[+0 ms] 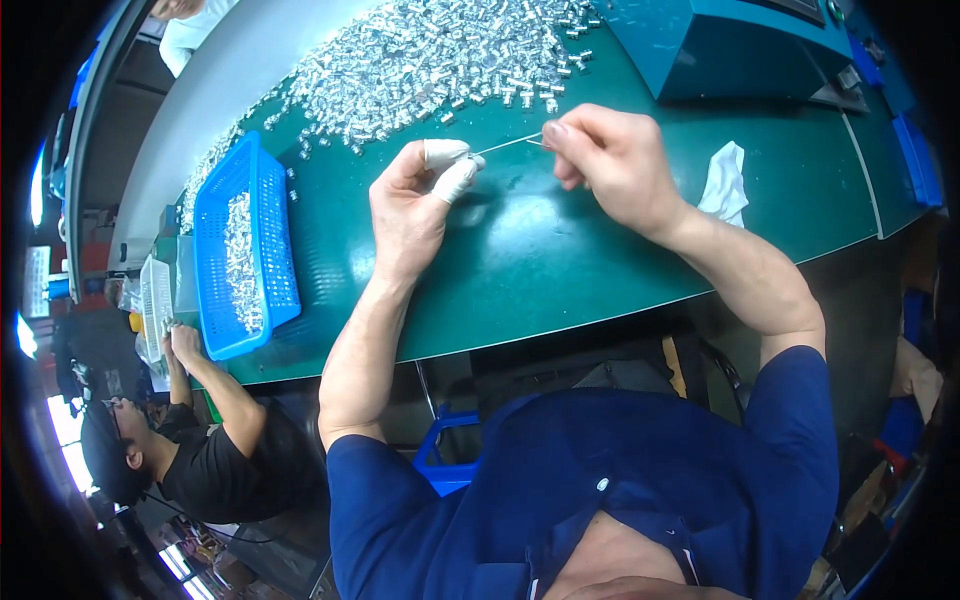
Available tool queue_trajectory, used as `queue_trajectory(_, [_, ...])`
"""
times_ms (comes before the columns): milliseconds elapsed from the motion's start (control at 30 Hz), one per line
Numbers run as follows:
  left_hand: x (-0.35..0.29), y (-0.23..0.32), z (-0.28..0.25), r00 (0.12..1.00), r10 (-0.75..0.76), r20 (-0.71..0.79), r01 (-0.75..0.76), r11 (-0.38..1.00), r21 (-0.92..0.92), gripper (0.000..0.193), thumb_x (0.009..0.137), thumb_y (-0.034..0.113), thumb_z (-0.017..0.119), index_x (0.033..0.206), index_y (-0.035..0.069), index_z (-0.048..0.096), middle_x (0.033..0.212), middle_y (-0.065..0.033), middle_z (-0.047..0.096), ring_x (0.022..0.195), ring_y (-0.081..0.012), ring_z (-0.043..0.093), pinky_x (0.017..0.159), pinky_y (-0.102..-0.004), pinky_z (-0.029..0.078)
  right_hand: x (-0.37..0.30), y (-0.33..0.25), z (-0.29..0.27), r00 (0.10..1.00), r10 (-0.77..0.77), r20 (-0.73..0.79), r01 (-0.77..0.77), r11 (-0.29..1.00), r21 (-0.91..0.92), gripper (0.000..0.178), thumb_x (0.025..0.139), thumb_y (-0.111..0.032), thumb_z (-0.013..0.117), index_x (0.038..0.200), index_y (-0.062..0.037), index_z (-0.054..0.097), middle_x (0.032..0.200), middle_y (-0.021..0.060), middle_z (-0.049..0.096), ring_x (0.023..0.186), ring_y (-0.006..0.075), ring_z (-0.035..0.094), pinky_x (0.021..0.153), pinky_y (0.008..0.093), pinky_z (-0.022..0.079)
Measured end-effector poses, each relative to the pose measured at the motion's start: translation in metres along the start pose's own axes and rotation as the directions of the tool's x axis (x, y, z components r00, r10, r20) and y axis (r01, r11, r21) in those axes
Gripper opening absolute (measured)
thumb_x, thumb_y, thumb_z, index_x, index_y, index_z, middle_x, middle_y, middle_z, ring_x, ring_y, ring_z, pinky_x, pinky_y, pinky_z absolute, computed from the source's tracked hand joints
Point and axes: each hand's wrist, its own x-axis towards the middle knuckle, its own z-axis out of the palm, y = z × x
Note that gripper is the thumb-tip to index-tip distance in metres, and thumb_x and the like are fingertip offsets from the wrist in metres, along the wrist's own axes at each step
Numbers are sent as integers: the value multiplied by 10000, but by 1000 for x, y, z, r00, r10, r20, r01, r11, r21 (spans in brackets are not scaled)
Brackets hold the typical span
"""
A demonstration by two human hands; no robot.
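My left hand (408,218) is raised over the green table, with white finger covers on thumb and index finger. These two fingers pinch a small shiny metal part, mostly hidden between the tips. Facing it, my right hand (630,170) is closed in a pinch on a thin pale rod (512,145). The rod slants from the right fingertips down to the part in the left fingers. Beyond both hands lies a wide heap of small silver metal fittings (430,75).
A blue plastic basket (278,255) holding more fittings stands at the left table edge. A crumpled white cloth (726,182) lies beside my right forearm. At the back right stands a teal machine (720,55). A co-worker in black (225,465) works at the left; another person is at the far left.
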Motion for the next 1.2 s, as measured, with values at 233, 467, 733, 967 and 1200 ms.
queue_trajectory(233, [2,-1,0,994,-105,25,108,981,-163,179,902,58,720,1066,12,668,937,-85,724,863,-126,680,783,-256,541,2,-5,-6,984,-177,22,178,971,-162,211,976,-167,644,918,34,672,672,51,650,561,106,601,534,222,477])
queue_trajectory(467, [3,-13,-13,970,-191,147,229,924,-305,167,911,86,712,1064,32,676,908,-90,723,794,-122,668,740,-241,529,19,3,-22,771,-603,205,635,703,-320,216,825,-73,775,1009,8,697,803,103,688,681,196,671,581,291,539])
queue_trajectory(733, [1,-15,-17,928,-292,233,362,853,-376,145,912,86,714,1043,34,678,893,-87,720,743,-113,665,708,-229,528,17,3,-29,637,-668,385,768,510,-388,226,791,-91,793,969,5,691,764,110,677,639,243,666,529,303,512])
queue_trajectory(967, [-1,-10,-10,954,-265,141,291,931,-220,159,901,78,724,1047,34,676,902,-73,720,786,-105,673,729,-234,537,15,14,-22,717,-625,308,697,640,-323,132,890,-131,725,906,-6,685,652,88,635,543,200,625,475,283,471])
queue_trajectory(1200, [-8,-7,-1,992,-79,96,87,993,-78,171,869,26,746,1028,20,682,929,-35,702,829,-92,657,758,-243,536,6,-2,-10,819,480,314,-542,827,151,313,999,-284,621,833,-21,655,575,-14,587,453,26,518,417,175,399])
